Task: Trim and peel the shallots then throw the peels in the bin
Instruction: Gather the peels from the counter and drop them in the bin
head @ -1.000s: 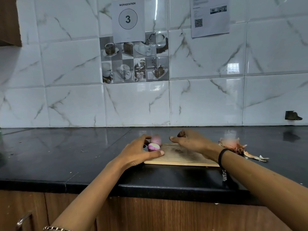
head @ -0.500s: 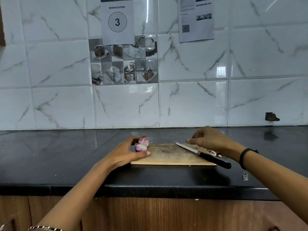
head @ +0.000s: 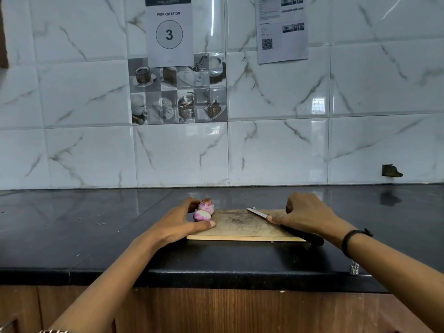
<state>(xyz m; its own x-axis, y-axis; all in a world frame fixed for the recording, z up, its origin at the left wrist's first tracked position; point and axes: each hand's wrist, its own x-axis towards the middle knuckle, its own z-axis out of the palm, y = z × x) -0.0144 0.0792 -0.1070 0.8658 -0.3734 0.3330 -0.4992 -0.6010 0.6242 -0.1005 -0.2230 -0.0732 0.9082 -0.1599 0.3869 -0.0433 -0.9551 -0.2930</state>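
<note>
A black countertop (head: 96, 224) runs across the front of a wall of white marbled tiles. From the lower left, the left hand (head: 177, 224) reaches to the left end of a wooden cutting board (head: 240, 228). The hand is cupped, with the fingers (head: 192, 203) bent round the back and the thumb stretched flat on the board in front. Between them sit the shallots (head: 204, 211), two peeled bulbs, pink and white. They touch each other at the board's left end, the farther one at the far corner. Its top shows a brown end. The index finger seems to touch this farther bulb.

On the wall above hangs a sheet (head: 169, 32) that reads "WORKSTATION 3".

A knife (head: 259, 213) lies slanted on the right half of the board. Its tip points to the far side and its black handle passes over the near right corner. Higher on the wall is a paper with a QR code (head: 282, 30).

The right hand (head: 305, 215) is over the knife. Its thumb lies where blade and handle meet and the other fingers are curled down on the far side. I cannot tell if it really grips the knife. A dark wristband (head: 348, 241) is on this wrist.
</note>
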